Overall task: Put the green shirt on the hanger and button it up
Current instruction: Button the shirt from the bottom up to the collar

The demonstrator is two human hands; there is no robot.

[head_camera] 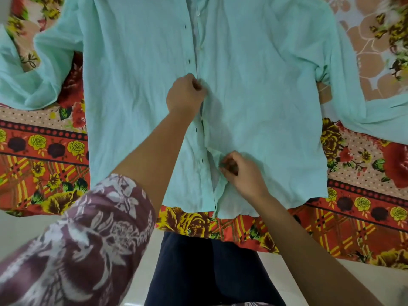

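Now we pinch the green shirt [265, 85], left hand [185, 96] at twelve o'clock, right hand [240, 171] at six, aligning its edges.

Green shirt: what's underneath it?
The green shirt lies front-up on a floral bedsheet, which shows past its sides and hem. The left hand and right hand pinch its front edges. Anything beneath or inside it, a hanger included, is covered.
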